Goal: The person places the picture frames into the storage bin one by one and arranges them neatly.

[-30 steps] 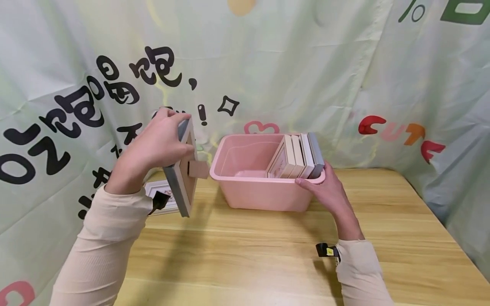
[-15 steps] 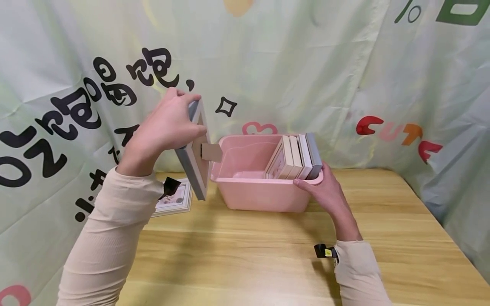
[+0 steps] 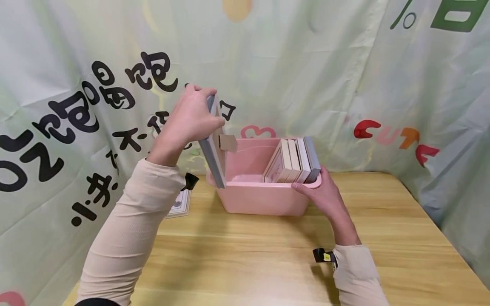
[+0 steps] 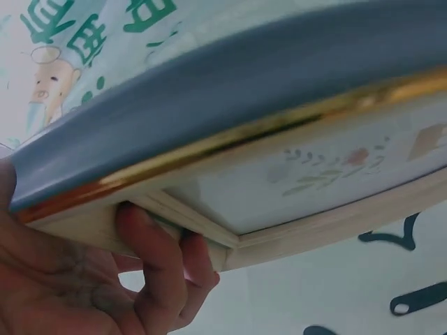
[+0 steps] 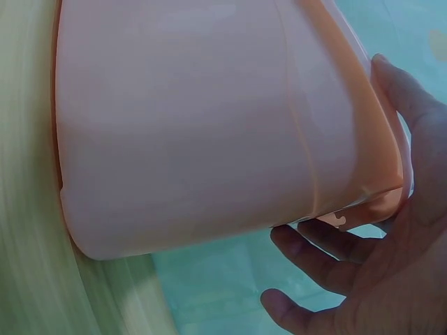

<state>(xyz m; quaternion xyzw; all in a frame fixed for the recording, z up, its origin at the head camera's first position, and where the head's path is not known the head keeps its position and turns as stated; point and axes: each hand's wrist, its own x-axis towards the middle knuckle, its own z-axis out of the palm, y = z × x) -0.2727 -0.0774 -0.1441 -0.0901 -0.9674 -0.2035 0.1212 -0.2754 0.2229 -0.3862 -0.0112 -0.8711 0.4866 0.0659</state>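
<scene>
My left hand [image 3: 193,114] grips the top of a picture frame [image 3: 212,157] with a grey-blue edge, holding it upright over the left end of a pink plastic bin [image 3: 264,200]. A cardboard stand [image 3: 228,143] sticks out from its back. In the left wrist view, a gold line runs along the frame [image 4: 209,105], and a leafy floral print shows inside. Several picture frames [image 3: 284,163] stand on edge at the bin's right end. My right hand [image 3: 324,193] holds that end's front corner, thumb over the rim; the right wrist view shows fingers beneath the rim.
A white picture frame [image 3: 181,206] lies on the wooden table [image 3: 245,255] left of the bin, partly hidden by my left sleeve. A printed fabric sheet [image 3: 306,76] hangs behind the table and at both sides.
My left hand has carried the picture frame right and upward, from above the table's left side to the bin's left end. My right hand keeps its hold on the bin corner.
</scene>
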